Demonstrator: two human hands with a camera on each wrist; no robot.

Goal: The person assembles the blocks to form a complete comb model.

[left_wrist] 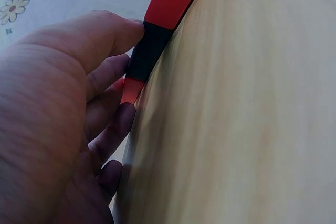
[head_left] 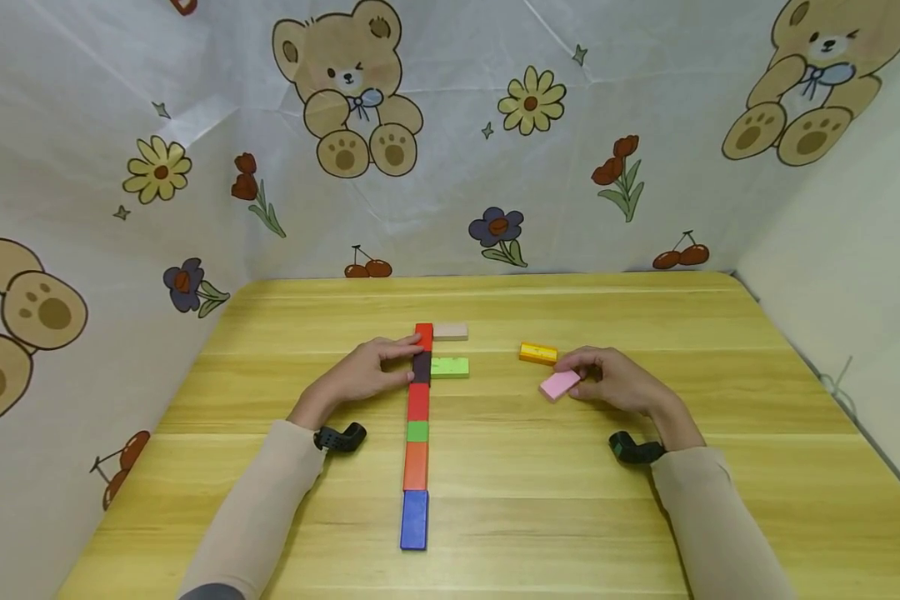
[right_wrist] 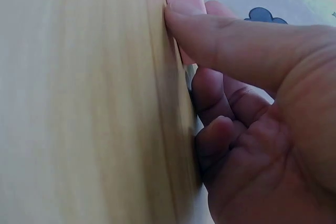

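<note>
A straight row of coloured blocks runs toward the person in the head view. From the far end come a red block (head_left: 423,332), a dark block (head_left: 422,367), another red block (head_left: 417,402), a green block (head_left: 417,431), an orange-red block (head_left: 416,466) and a blue block (head_left: 414,520). My left hand (head_left: 367,368) rests against the row's left side, fingertips on the far red block, thumb (left_wrist: 126,32) at the dark block. Between thumb and fingers, my right hand (head_left: 618,382) pinches a pink block (head_left: 559,385) low over the table.
Touching the row's right side are a pale wooden block (head_left: 450,332) and a lime-green block (head_left: 450,367). A yellow-orange block (head_left: 538,353) lies just beyond the pink one. Behind the wooden table (head_left: 517,500) hangs a patterned cloth (head_left: 450,150).
</note>
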